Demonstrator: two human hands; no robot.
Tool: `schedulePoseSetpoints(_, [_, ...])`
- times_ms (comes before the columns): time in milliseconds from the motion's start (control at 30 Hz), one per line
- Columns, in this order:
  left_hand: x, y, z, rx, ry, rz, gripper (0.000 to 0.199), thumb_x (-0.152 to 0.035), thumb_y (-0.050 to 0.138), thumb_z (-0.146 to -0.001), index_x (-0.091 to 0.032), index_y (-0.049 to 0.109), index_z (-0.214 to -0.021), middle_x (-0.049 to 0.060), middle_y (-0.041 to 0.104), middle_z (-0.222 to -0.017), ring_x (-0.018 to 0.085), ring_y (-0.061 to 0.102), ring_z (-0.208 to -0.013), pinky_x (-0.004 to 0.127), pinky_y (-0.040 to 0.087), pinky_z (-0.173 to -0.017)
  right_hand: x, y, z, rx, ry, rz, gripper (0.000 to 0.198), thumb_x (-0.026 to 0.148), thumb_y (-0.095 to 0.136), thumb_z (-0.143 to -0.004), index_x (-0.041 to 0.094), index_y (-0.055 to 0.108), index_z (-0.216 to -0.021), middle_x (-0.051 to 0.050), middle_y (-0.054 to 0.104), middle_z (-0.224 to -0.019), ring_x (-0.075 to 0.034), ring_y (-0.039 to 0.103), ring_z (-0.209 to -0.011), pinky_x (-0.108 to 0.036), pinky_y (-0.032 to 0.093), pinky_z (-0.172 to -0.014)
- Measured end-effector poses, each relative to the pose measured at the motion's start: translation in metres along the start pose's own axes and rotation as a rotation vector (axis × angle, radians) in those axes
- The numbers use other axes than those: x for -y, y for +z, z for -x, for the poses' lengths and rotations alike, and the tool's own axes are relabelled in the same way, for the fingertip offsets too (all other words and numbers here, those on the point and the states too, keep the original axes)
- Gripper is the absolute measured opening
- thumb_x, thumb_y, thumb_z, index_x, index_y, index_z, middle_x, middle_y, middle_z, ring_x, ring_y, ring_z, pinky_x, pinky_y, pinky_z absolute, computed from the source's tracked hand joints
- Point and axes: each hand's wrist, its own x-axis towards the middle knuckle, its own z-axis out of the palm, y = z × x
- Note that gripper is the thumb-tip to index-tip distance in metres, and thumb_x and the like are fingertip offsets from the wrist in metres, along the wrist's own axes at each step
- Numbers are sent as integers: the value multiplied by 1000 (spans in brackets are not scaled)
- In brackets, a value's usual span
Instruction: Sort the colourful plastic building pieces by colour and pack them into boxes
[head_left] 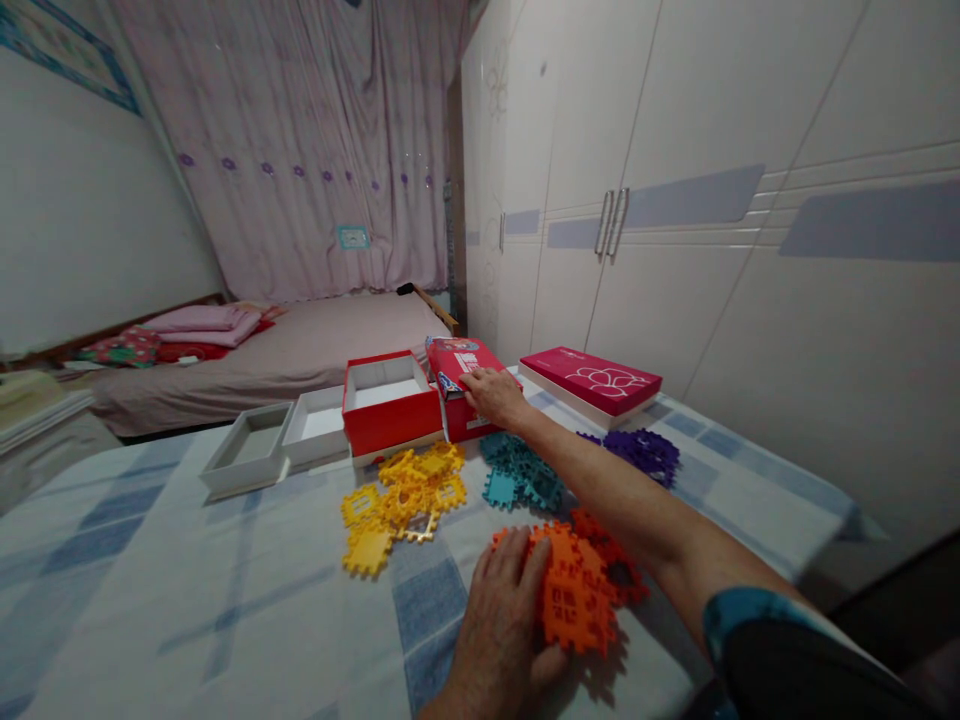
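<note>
My left hand (499, 615) lies over the left side of a pile of orange interlocking plastic tiles (577, 595), fingers extended, thumb apart. Farther off, my right hand (495, 397) is closed over the near edge of a red printed box (469, 360); its thumb is hidden. Under my right forearm are teal tiles (521, 470) and purple tiles (645, 455), partly covered by the arm. Yellow tiles (405, 495) are heaped to the left of the teal ones. Some red-orange tiles (615, 560) sit behind the orange pile.
Beside the printed box stand an uncovered red box (390, 415), a white tray (315, 425) and a grey-white tray (251, 445). A flat crimson box (592, 380) is at the back right. Beyond the checked tablecloth (187, 570) are a bed (337, 335) and a wardrobe (675, 250).
</note>
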Motion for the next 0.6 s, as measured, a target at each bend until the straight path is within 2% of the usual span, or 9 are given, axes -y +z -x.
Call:
schedulePoseSetpoints(100, [1,0,0,-9,4,-3,81,-37,63,-73,-17,35,-146,18,34,-152,36,30,-140,59,27,-113,-7,1,-3,30,29,9,30,25,37,-95,18,56,-119,-12,61,-120,-26,57,-107,-37,43,-87])
schedulePoseSetpoints(300, [1,0,-1,-18,3,-9,82,-36,65,-71,-16,37,-145,18,35,-151,36,32,-139,59,29,-111,-38,11,0,7,172,8,38,14,26,-96,9,51,-123,-21,60,-119,-27,58,-106,-37,44,-85])
schedulePoseSetpoints(400, [0,0,-1,-10,-1,-12,81,-36,65,-70,-15,38,-144,19,35,-151,36,31,-139,59,28,-112,-58,11,10,-1,226,-4,37,15,28,-96,10,53,-122,-21,61,-118,-28,59,-107,-37,44,-85])
schedulePoseSetpoints(600, [-4,-4,0,11,-27,-12,80,-38,65,-71,-16,40,-143,18,36,-151,35,32,-139,58,26,-113,-87,-1,31,-53,359,-43,40,22,28,-97,19,53,-128,-15,63,-120,-27,63,-99,-36,45,-82])
